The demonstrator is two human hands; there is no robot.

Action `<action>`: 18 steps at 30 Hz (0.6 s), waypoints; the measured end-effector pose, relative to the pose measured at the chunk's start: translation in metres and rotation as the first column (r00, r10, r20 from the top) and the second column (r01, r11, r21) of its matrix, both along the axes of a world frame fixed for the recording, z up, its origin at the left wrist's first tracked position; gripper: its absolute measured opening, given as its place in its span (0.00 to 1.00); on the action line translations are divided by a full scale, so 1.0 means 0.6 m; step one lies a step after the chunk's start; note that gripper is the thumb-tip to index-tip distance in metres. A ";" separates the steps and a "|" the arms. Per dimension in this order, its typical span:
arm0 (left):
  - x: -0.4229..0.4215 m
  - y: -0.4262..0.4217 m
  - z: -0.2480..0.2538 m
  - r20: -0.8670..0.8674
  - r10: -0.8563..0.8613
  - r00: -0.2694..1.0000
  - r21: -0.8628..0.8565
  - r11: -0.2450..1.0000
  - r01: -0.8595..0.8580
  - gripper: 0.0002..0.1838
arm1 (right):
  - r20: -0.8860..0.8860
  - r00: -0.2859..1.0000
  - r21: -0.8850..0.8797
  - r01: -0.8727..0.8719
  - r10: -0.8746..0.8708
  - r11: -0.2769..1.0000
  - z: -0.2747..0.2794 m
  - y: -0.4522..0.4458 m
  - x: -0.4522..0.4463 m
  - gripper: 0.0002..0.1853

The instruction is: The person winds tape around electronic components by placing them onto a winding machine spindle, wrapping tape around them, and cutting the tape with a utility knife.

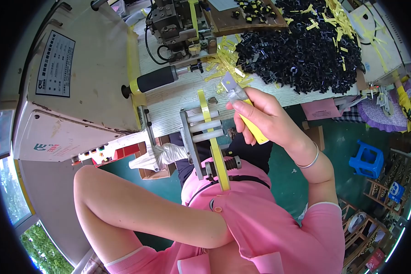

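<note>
My right hand (265, 116) is closed around the yellow handle of a utility knife (255, 130). Its blade points up and left, above the pale work table (169, 102), and clear wrapping surrounds the neck. Left of this hand, a yellow strip (217, 160) runs over a bracket with several light rollers (208, 126) at the table's front edge. My left arm (141, 205) is bent across my body. The left hand itself does not show.
A large heap of small black parts (301, 50) covers the back right, with yellow strip scraps (226, 57) beside it. A metal press (173, 27) and a black-gripped handle (157, 78) stand behind the rollers. A beige machine cabinet (82, 77) fills the left. A blue stool (367, 158) stands right.
</note>
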State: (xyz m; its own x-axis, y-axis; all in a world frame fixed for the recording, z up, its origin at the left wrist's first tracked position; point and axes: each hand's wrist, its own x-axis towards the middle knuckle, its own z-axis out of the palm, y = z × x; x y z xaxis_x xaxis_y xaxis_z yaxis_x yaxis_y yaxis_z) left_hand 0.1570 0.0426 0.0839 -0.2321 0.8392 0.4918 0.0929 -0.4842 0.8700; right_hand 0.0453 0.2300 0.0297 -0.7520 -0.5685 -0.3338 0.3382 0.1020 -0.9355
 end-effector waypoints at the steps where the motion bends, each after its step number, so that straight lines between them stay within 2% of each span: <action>1: 0.001 -0.001 0.001 -0.004 0.003 1.000 -0.004 1.000 -0.003 0.07 | -0.002 1.000 0.003 0.006 -0.006 1.000 -0.001 0.001 0.000 0.14; 9: -0.011 -0.031 0.030 -0.046 0.053 0.998 -0.094 0.994 -0.057 0.08 | -0.023 0.999 0.014 0.030 -0.030 0.999 0.002 0.003 0.000 0.13; 11: -0.027 -0.057 0.059 -0.048 0.144 0.988 -0.172 0.973 -0.151 0.09 | -0.028 0.998 0.012 0.056 -0.055 0.998 0.001 0.005 0.001 0.13; 12: -0.037 -0.069 0.066 -0.013 0.266 0.964 -0.243 0.934 -0.261 0.09 | -0.024 0.997 0.004 0.068 -0.068 0.998 -0.005 0.007 0.002 0.12; 14: -0.058 -0.087 0.055 0.120 0.575 0.809 -0.448 0.759 -0.473 0.09 | 0.038 0.992 -0.020 0.120 -0.119 0.993 -0.008 0.003 0.004 0.11; 15: -0.071 -0.090 0.030 0.241 0.690 0.682 -0.537 0.681 -0.499 0.09 | 0.035 0.992 -0.016 0.125 -0.124 0.992 -0.009 0.004 0.005 0.11; 17: -0.098 -0.094 -0.033 0.456 0.800 0.390 -0.616 0.599 -0.512 0.11 | -0.011 0.994 0.011 0.112 -0.111 0.994 -0.011 0.006 0.004 0.13; 18: -0.102 -0.093 -0.056 0.508 0.817 0.274 -0.633 0.569 -0.525 0.11 | -0.010 0.994 0.005 0.107 -0.107 0.994 -0.013 0.006 0.003 0.13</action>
